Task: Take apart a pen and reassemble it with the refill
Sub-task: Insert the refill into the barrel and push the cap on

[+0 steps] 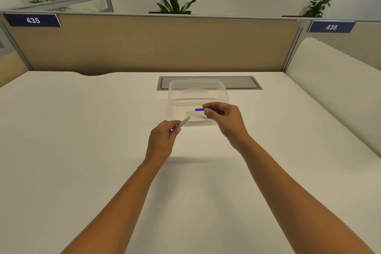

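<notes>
Pen barrel (184, 121), white, sat pinched in your left hand (162, 140), open end aimed up and right. Your right hand (223, 118) clamped the blue-ended refill (198, 109), long axis near level, thin tip pointing left, just short of the barrel mouth. Both were raised over the desk (82, 150), before a clear box (198, 93). Axes not yet in line, by my judgement.

Two bare forearms reach forward from the bottom of the frame, converging toward the middle. The left hand (162, 140) is curled with its back facing up, thumb and fingers pinched closed at the fingertips. The right hand (225, 118), held farther forward and slightly higher, bends at the wrist and points left, its thumb and forefinger also pinched together. The hands are near each other but apart.
</notes>
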{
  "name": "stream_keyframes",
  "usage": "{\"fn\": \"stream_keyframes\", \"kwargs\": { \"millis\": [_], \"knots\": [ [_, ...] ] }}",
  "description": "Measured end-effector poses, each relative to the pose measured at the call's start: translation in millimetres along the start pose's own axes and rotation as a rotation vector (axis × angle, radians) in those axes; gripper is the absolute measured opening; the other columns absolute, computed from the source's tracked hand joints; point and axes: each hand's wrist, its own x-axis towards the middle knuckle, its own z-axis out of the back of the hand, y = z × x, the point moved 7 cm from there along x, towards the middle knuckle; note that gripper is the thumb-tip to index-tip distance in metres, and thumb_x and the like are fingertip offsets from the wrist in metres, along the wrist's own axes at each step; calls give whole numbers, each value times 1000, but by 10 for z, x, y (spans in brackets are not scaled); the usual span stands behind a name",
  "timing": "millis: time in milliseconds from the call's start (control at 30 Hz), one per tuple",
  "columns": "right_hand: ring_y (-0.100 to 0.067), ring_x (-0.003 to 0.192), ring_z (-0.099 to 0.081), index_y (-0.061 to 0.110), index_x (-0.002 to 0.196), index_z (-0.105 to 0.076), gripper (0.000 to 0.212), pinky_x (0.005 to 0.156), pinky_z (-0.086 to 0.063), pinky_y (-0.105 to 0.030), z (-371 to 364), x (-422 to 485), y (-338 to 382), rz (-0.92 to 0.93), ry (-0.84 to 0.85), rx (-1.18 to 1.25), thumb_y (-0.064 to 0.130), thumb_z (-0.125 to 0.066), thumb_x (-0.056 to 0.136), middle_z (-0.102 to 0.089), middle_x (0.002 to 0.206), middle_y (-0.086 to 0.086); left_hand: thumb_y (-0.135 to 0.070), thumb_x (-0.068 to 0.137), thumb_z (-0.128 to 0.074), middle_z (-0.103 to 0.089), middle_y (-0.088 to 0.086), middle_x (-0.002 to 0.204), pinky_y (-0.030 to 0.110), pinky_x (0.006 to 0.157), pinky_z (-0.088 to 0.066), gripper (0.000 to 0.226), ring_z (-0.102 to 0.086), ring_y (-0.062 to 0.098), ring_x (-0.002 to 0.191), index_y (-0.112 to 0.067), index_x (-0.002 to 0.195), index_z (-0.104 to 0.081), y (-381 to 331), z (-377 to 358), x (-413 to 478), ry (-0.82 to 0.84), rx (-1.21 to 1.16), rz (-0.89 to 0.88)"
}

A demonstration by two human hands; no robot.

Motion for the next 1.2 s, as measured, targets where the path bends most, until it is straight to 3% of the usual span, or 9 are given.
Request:
{"fn": "stream_keyframes", "kwargs": {
  "millis": [100, 233, 400, 800, 933, 1000, 1133, 1200],
  "knots": [
    [-6, 69, -60, 15, 93, -70, 12, 67, -52, -11, -38, 12, 45, 26, 8, -26, 12, -61, 86, -67, 80, 0, -8, 86, -56, -64, 13, 89, 28, 67, -38, 20, -50, 19, 75, -11, 104, -65, -3, -5, 7, 2, 5, 0],
    [-6, 65, -56, 11, 91, -69, 11, 59, -46, -3, -95, 9, 41, 41, 46, -77, 11, -59, 87, -64, 75, 0, -8, 86, -56, -64, 14, 88, 29, 67, -39, 19, -50, 20, 75, -11, 103, -65, -15, -3, 13, 3, 10, -9],
    [-6, 66, -54, 5, 95, -69, 14, 57, -44, -1, -124, 15, 37, 47, 50, -134, 10, -58, 88, -64, 81, -6, -8, 86, -57, -65, 15, 90, 30, 67, -40, 20, -50, 20, 76, -10, 104, -65, -18, -2, 14, 5, 11, -12],
    [-11, 68, -54, 4, 95, -67, 13, 56, -43, 0, -141, 4, 90, 34, 108, -197, 9, -57, 88, -62, 83, -8, -8, 86, -57, -66, 14, 91, 31, 67, -42, 20, -51, 20, 76, -12, 104, -65, -16, -22, 25, 27, 10, -27],
    [-16, 75, -54, 5, 95, -68, 13, 60, -44, -6, -155, 8, 130, 38, 181, -273, 8, -57, 88, -63, 84, -7, -7, 86, -57, -67, 11, 91, 29, 68, -40, 21, -50, 18, 77, -13, 104, -66, -20, -10, 12, 42, 12, -45],
    [-15, 76, -54, 6, 95, -69, 14, 64, -44, -9, -166, 9, 165, 58, 219, -321, 7, -58, 87, -64, 85, -6, -7, 86, -56, -67, 10, 92, 25, 67, -38, 21, -50, 17, 77, -13, 104, -66, -37, -4, 5, 52, 10, -62],
    [-4, 70, -55, 5, 97, -70, 15, 59, -42, 2, -196, 8, 222, 109, 246, -380, 5, -59, 86, -64, 86, -2, -8, 87, -55, -66, 13, 90, 21, 63, -36, 21, -50, 19, 77, -12, 105, -65, -84, -18, 9, 79, 16, -90],
    [-3, 68, -56, 4, 98, -68, 16, 59, -44, 2, -183, 16, 228, 113, 224, -345, 4, -61, 85, -65, 85, -4, -8, 87, -55, -66, 15, 89, 22, 64, -35, 20, -50, 20, 77, -10, 105, -65, -94, -6, 13, 68, 16, -87]
  ]
}}
